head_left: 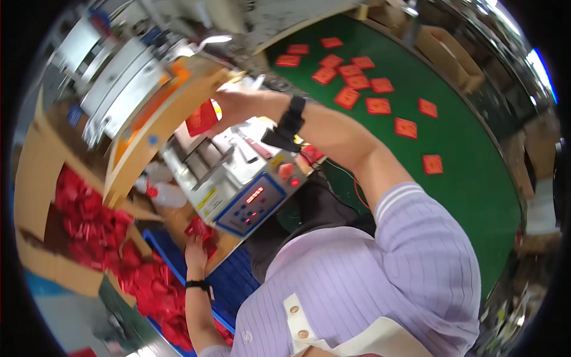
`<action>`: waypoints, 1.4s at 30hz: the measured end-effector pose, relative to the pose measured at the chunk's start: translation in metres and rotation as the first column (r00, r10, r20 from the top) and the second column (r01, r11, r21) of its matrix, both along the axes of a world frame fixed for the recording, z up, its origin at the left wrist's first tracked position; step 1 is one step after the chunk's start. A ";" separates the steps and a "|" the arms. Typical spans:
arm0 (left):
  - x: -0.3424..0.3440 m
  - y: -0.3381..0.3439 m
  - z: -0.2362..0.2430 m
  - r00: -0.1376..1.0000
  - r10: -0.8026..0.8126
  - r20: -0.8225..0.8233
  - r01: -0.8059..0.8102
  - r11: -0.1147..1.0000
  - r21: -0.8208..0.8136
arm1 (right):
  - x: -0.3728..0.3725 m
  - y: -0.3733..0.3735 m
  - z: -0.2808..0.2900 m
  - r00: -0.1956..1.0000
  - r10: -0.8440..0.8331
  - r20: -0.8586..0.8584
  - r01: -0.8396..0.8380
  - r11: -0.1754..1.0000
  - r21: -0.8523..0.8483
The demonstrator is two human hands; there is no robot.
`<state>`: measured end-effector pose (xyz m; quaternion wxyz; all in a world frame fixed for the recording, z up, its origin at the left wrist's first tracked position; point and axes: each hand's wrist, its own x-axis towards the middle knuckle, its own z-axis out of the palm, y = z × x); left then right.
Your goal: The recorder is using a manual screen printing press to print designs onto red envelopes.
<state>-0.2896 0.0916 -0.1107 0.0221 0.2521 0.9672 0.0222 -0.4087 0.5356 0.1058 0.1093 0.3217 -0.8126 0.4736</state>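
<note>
My right hand (233, 110) reaches across the top of a metal benchtop machine (238, 172), its fingers closed round a red packet (202, 119). Lower down, my left hand (195, 253) is at a crinkled red pouch (202, 229) on the wooden bench, beside the machine's front corner. The fingers of that hand lie on the pouch, and its far side is partly hidden. A lit red display and buttons show on the machine's blue-edged panel (250, 203). A metal fixture (205, 159) sits on top, near a flat tool with a reddish handle (257, 147).
Several flat red packets (378, 106) lie scattered on a green conveyor belt (464, 196) at the right. An open carton of red pouches (89, 220) and a blue crate (229, 288) stand at the left. A wooden shelf (160, 113) overhangs the machine. Wires hang beside the machine.
</note>
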 end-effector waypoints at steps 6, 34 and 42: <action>-0.018 0.019 0.003 0.996 -0.081 0.027 0.082 0.996 -0.020 | 0.110 0.138 -0.069 0.836 -0.549 0.022 0.546 0.834 0.084; -0.024 0.067 0.061 0.885 0.462 0.055 -0.464 0.867 0.181 | 0.107 0.185 -0.233 0.574 -0.434 0.694 0.783 0.540 -0.310; -0.026 0.101 0.199 0.840 0.114 0.530 -0.522 -0.094 0.848 | 0.105 0.181 -0.241 0.604 -0.453 0.655 0.766 0.556 -0.322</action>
